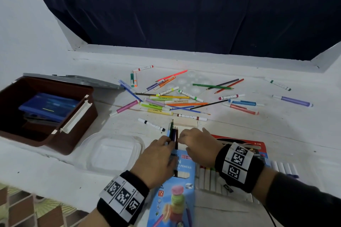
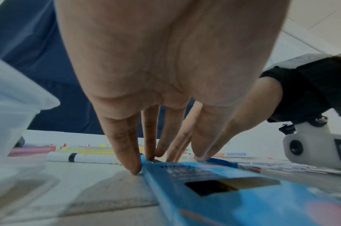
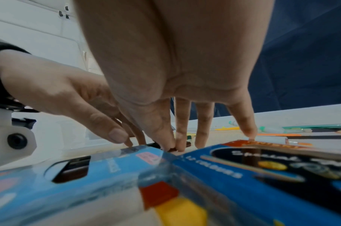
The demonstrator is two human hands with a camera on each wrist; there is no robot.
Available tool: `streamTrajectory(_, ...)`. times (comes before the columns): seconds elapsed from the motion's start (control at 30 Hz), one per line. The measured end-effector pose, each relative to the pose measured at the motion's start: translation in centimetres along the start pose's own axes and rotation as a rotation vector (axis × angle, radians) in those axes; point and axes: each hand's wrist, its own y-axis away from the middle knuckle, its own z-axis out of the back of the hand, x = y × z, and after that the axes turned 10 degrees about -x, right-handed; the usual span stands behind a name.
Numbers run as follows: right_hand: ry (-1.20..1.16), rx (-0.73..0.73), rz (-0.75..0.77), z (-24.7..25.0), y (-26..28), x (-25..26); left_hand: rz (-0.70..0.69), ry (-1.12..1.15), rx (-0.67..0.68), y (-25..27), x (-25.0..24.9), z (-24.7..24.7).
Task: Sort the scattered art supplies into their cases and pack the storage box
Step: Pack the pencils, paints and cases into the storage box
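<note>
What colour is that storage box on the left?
The storage box is dark brown, with a white handle. The head view shows it best.

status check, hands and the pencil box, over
Left hand pressing on mouth of blue pencil box. Right hand pinching pencils sticking out of that mouth. Loose markers scattered beyond, not blocking.
</note>
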Motion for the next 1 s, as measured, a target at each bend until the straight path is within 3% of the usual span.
streamTrajectory(0.23, -0.202, 0.042, -0.004, -0.1, -0.8, -0.6, 0.073, 0.143, -0.109, -0.8, 0.2, 0.0)
streamTrajectory(0.5, -0.292, 0.005, -0.001, 0.8, -0.1, -0.7, 0.098, 0.167, -0.041, -1.0, -0.3, 1.2)
streamTrajectory(0.63, -0.343, -0.096, -0.011, 1.3, 0.1, -0.2, 0.108, 0.271, -0.158, -0.2, -0.4, 3.0)
streamTrajectory(0.8, -0.453, -0.322, -0.058, 2.0, -0.2, 0.2, 0.088, 0.292, -0.300, 0.2, -0.4, 7.1)
streamTrajectory(1.0, -0.540, -0.450, -0.135, 3.4, -1.4, -0.3, 0.060, 0.213, -0.318, -0.3, 0.7, 13.6)
